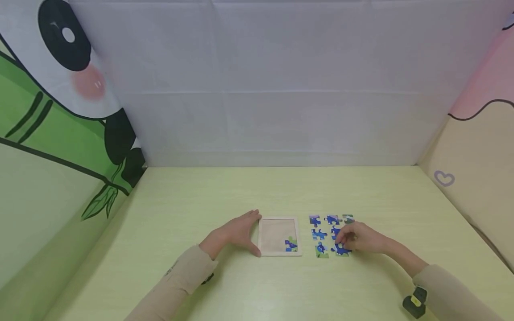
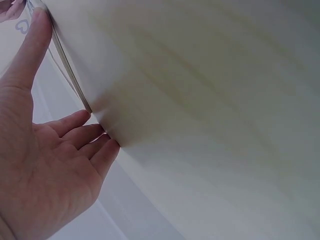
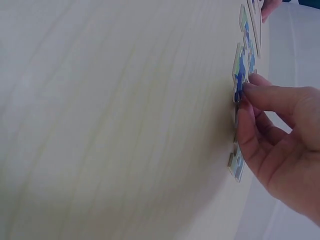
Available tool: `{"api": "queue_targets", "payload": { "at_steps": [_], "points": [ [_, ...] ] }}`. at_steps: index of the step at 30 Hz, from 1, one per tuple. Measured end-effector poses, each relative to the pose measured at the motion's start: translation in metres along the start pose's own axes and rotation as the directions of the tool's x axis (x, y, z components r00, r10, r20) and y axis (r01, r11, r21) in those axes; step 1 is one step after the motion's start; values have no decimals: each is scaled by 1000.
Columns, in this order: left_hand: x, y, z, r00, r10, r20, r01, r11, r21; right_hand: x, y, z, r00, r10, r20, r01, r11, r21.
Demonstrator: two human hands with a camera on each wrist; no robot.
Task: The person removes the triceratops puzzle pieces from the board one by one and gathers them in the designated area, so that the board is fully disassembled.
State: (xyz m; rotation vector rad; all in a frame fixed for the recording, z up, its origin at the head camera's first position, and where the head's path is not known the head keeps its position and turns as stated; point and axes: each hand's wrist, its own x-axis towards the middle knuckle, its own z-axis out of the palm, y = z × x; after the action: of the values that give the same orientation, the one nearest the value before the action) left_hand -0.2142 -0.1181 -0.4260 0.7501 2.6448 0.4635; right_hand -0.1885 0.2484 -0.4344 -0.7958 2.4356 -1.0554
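My left hand (image 1: 240, 229) is spread along the left edge of a shallow square wooden puzzle tray (image 1: 299, 236), thumb at the near corner and fingertips at the far one. Inside, a blue and green puzzle piece (image 1: 291, 244) lies in the tray's near right corner. To the right, my right hand (image 1: 361, 237) reaches over loose jigsaw pieces, thumb and forefinger pinching at a blue puzzle piece (image 3: 240, 75). Its fingers hide part of the pieces beneath. In the left wrist view, the left hand (image 2: 55, 160) has its fingers extended, their tips on the tabletop.
Several other loose pieces lie in rows between the tray and the right hand, among them a blue and green one (image 1: 321, 250) and a far one (image 1: 348, 218). The pale wooden table (image 1: 257, 285) meets a white cloth wall (image 1: 257, 125) behind; printed panels flank both sides.
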Motion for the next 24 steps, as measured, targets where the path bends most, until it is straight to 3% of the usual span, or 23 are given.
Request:
{"api": "queue_targets", "payload": {
  "at_steps": [15,24],
  "points": [
    [-3,1,-1,1000,-1,-6,1,1000,0,7,-15,-5,998,-66,-13,66,998,-23],
    [-1,1,0,1000,-6,-2,6,1000,3,36,-27,13,995,-95,-24,94,995,-41]
  ]
}}
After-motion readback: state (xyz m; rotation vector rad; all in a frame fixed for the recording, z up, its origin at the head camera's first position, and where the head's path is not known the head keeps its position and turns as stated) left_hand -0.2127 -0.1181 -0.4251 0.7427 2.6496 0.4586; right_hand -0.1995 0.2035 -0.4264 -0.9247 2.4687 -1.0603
